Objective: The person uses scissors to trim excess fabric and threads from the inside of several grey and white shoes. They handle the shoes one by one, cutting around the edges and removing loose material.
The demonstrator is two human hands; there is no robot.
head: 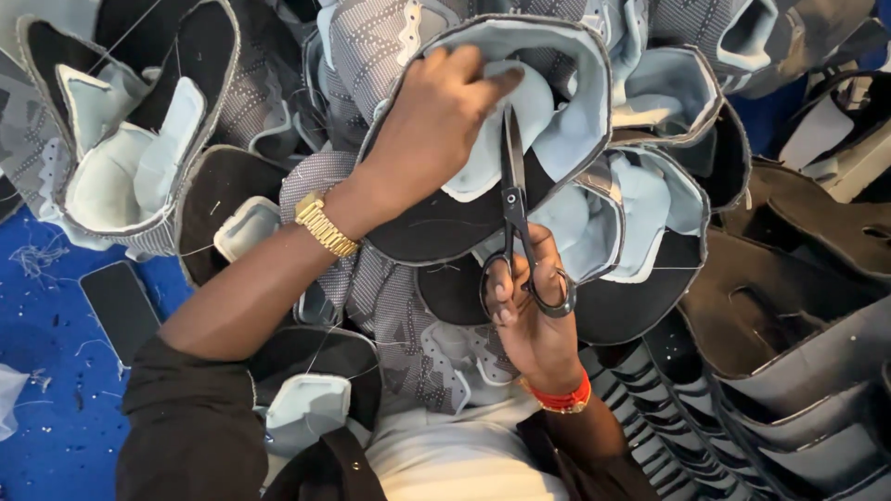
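Note:
My left hand (429, 125), with a gold watch on its wrist, presses down on a grey and pale-blue shoe upper (557, 102) with a black lining, fingers spread over its pale-blue tongue. My right hand (534, 311), with a red band at the wrist, grips black scissors (513, 199) by their loops. The blades point away from me, closed or nearly so, with the tips at the edge of the pale-blue tongue right beside my left fingers.
Several more grey and pale-blue shoe uppers (121, 148) are heaped at left and behind. A stack of dark cut pieces (770, 390) fills the right side. A blue surface (56, 399) with loose threads and a black insole-shaped piece (119, 306) lies at lower left.

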